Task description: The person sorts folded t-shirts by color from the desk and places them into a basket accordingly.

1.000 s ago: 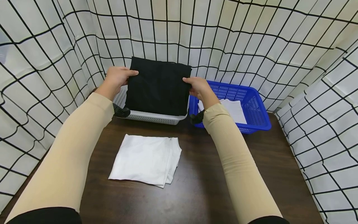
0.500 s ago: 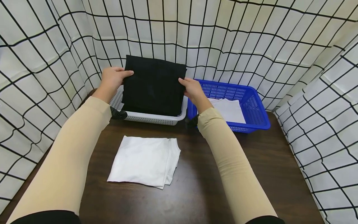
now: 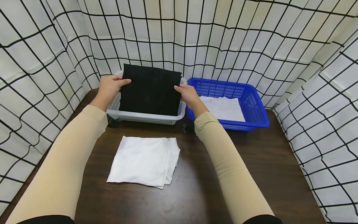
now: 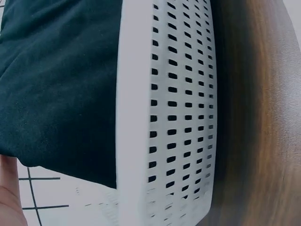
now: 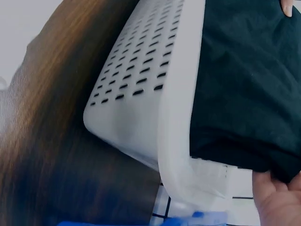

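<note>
A folded black cloth (image 3: 151, 90) is held by its two sides, its lower edge down inside the white perforated basket (image 3: 145, 117). My left hand (image 3: 110, 87) pinches the left edge, thumb on the front face. On the right edge my right hand (image 3: 190, 95) grips it the same way. In the left wrist view the dark cloth (image 4: 61, 84) lies behind the basket's rim (image 4: 134, 113). From the right wrist, fingers (image 5: 265, 193) show under the cloth's side. A folded white cloth (image 3: 144, 161) lies flat on the table in front of the basket.
To the right stands a blue perforated basket (image 3: 255, 105) with a folded white cloth (image 3: 226, 109) inside. Black wire grid panels (image 3: 179, 37) backed with white sheeting enclose the dark wooden table (image 3: 212, 189) at the back and sides.
Both hands have shifted slightly left and then down, lowering the black cloth further into the white basket. The white cloth on the table has stayed in place.
</note>
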The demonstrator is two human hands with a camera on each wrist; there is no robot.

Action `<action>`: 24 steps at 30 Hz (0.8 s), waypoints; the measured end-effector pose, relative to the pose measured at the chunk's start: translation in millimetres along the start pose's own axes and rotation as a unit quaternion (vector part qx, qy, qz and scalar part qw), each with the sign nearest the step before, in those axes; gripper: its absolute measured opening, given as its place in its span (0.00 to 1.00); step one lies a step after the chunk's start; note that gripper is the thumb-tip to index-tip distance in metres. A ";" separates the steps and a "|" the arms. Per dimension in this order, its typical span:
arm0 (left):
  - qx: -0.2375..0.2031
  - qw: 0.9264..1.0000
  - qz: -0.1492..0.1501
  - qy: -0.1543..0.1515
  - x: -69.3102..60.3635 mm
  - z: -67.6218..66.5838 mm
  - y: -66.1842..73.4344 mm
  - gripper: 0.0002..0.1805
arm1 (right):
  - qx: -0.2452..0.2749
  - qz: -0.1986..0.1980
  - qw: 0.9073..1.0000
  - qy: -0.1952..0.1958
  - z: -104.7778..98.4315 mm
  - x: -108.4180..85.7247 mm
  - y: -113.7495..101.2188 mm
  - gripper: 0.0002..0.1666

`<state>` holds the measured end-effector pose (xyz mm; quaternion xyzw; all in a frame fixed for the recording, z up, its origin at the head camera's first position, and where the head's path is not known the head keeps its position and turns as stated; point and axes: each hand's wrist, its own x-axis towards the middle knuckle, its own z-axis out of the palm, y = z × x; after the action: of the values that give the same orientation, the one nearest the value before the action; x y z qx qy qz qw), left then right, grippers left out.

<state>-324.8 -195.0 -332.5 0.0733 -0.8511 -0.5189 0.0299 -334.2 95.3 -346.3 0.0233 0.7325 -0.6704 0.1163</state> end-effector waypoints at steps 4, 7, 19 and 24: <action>0.015 1.000 -0.002 -0.002 -1.5 2.1 -2.4 0.32 | -0.048 -0.002 0.998 0.047 5.8 -0.4 3.3 0.23; 0.022 1.000 -0.004 -0.001 -1.9 3.7 -4.9 0.33 | -0.061 0.004 0.995 0.081 9.9 0.2 5.9 0.24; 0.048 0.999 -0.021 -0.007 -2.6 16.5 -15.1 0.34 | -0.049 0.024 0.994 0.099 15.6 -1.8 16.3 0.26; 0.050 0.999 -0.009 -0.019 -0.7 17.8 -17.2 0.34 | -0.061 0.007 0.995 0.076 18.8 -2.7 16.9 0.27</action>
<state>-324.8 -187.0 -355.9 0.0730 -0.8756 -0.4775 0.0053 -325.7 78.8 -363.7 0.0722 0.7785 -0.6200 0.0662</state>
